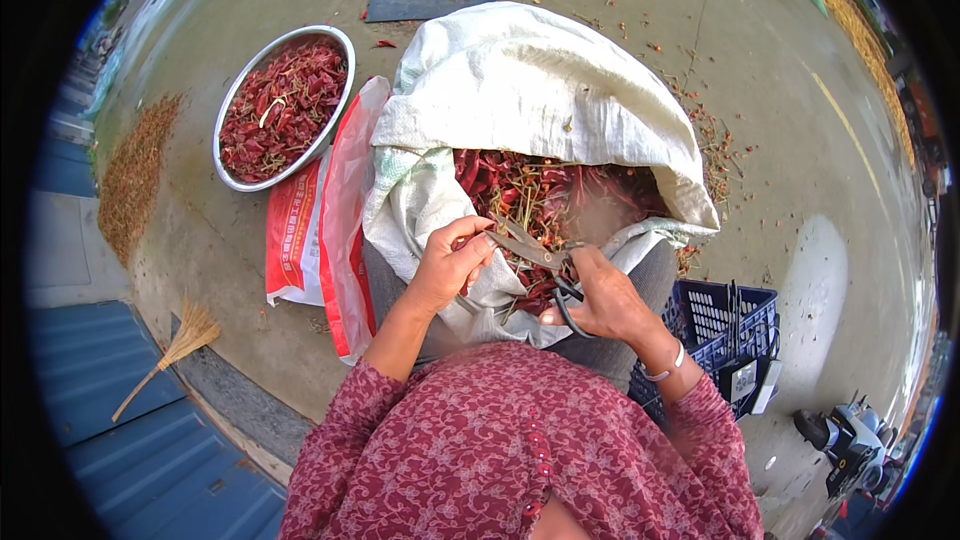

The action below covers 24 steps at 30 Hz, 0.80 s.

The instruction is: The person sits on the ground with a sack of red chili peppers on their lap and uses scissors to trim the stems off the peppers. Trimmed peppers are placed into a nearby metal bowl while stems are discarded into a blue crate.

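My right hand [606,292] grips a pair of scissors [529,249] by dark handles. Their blades are parted and point left, toward my left hand [454,264]. Pinched in the left fingers is a dried red chilli [466,281], mostly hidden by the hand. Both hands are above the mouth of a white woven sack [525,97], which rests over my lap. Inside the sack lie dried red chillies [540,195] mixed with pale stems.
A metal basin [351,82] of red chillies stands at the left, near red-and-white plastic bags [296,240]. A straw broom [187,337] lies farther left. At the right are a blue plastic crate [724,322] and a scooter [859,439]. Stem scraps [709,139] litter the concrete.
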Each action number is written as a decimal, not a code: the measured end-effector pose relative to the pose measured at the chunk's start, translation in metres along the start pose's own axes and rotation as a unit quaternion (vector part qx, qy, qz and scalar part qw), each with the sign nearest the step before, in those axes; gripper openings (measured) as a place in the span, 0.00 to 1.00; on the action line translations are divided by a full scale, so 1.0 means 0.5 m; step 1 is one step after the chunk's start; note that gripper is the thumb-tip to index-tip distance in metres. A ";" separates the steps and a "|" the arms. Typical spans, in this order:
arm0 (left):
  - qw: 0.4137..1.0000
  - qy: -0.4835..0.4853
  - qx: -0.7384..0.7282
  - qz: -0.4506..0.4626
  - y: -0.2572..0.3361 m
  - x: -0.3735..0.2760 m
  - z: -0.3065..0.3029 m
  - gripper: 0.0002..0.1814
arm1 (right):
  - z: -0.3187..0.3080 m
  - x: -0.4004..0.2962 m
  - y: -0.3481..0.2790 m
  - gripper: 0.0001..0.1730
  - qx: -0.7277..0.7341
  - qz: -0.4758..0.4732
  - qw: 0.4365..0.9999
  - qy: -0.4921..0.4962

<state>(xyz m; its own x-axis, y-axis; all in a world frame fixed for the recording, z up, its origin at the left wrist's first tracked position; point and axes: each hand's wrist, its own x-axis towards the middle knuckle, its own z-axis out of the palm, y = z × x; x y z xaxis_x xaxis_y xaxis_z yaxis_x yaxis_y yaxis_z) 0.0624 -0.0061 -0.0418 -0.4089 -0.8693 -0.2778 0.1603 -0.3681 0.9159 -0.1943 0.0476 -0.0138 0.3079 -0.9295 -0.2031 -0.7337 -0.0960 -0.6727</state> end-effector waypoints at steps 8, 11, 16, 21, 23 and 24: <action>1.000 -0.022 0.009 0.017 0.003 -0.001 0.006 0.12 | 0.008 -0.003 -0.018 0.40 -0.043 0.008 0.999 0.027; 0.999 -0.021 0.014 0.027 -0.006 0.000 0.009 0.11 | 0.014 -0.002 -0.010 0.34 -0.048 0.020 0.998 0.044; 1.000 0.003 -0.017 0.014 -0.014 0.008 0.031 0.11 | 0.032 -0.005 0.002 0.28 -0.052 0.033 0.994 0.089; 0.999 0.028 -0.041 -0.013 -0.014 0.019 0.047 0.08 | 0.041 -0.002 -0.007 0.30 -0.081 0.018 0.984 0.159; 0.999 0.035 -0.033 -0.018 -0.016 0.021 0.048 0.08 | 0.042 0.003 0.000 0.32 -0.097 -0.025 0.976 0.192; 0.999 0.038 -0.029 -0.020 -0.019 0.023 0.049 0.08 | 0.043 0.004 0.006 0.33 -0.106 -0.045 0.971 0.209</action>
<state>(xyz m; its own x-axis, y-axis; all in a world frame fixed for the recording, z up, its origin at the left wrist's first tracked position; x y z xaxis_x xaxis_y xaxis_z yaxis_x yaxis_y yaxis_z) 0.0342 -0.0045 -0.0465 -0.3471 -0.8755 -0.3361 0.1982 -0.4188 0.8862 -0.1826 0.0531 -0.0315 0.1373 -0.9729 0.1862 -0.8367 -0.2145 -0.5039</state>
